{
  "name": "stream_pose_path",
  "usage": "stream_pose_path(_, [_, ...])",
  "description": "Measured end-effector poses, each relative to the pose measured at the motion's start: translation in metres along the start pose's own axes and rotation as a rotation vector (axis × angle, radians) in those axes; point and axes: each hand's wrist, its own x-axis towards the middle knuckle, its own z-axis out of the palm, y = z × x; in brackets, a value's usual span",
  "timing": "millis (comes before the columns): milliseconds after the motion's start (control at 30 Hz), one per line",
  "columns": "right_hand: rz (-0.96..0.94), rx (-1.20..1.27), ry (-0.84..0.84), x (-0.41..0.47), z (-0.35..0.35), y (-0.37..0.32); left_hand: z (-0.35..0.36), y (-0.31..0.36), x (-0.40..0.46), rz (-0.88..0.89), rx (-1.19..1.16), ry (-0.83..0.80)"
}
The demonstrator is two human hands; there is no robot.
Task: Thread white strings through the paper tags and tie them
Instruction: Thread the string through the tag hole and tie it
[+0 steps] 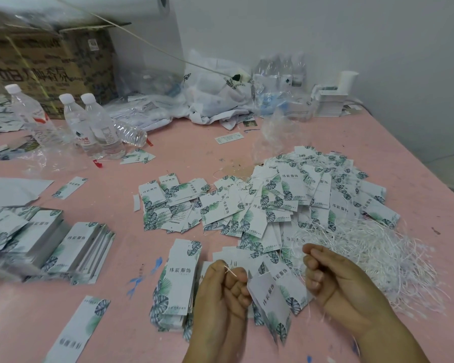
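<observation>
Hands at near centre, both raised just over the pink table (168, 158). Left hand (224, 289) has fingers curled, grip pinching a short end of white string (230, 271) between thumb and forefinger. Right hand (333, 281) also curled, grip closed on a thin string end near its thumb; strand there is too fine to trace fully. Paper tags (270, 297) with leaf print hang tilted between the two hands, touching the left fingers. Cannot tell if the string already passes through the tag hole.

Neat tag stack (178, 279) lies just left of the left hand. Big loose heap of tags (286, 200) spreads across table centre to the right. Tangle of white strings (372, 255) sits right of the right hand, against the heap's near edge. More stacked tags (63, 247) at left, one single tag (81, 328) near left.

Far left: three upright water bottles (89, 124), one more lying on its side just beside them, cardboard box (50, 64) behind. Far centre: crumpled plastic bags (215, 93). Far right: small stack of cards (328, 100) by the wall.
</observation>
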Motion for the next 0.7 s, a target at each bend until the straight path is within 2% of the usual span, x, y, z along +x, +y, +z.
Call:
stream_pose_path(100, [0.023, 0.054, -0.052, -0.001, 0.004, 0.001, 0.0, -0.002, -0.002, -0.008, 0.027, -0.043])
stream_pose_path(300, [-0.034, -0.055, -0.108, -0.009, 0.017, 0.013, 0.004, -0.012, -0.008, 0.051, 0.267, -0.156])
stream_pose_path(467, [-0.09, -0.166, -0.164, -0.016, 0.029, 0.028, 0.003, -0.013, -0.008, 0.098, 0.292, -0.183])
stream_pose_path(567, [-0.185, -0.302, -0.145, -0.02, 0.033, 0.034, 0.001, -0.012, -0.008, 0.095, 0.279, -0.177])
stream_pose_path(700, [-0.328, -0.504, -0.036, -0.022, 0.036, 0.039, -0.003, -0.011, -0.006, 0.12, 0.338, -0.151])
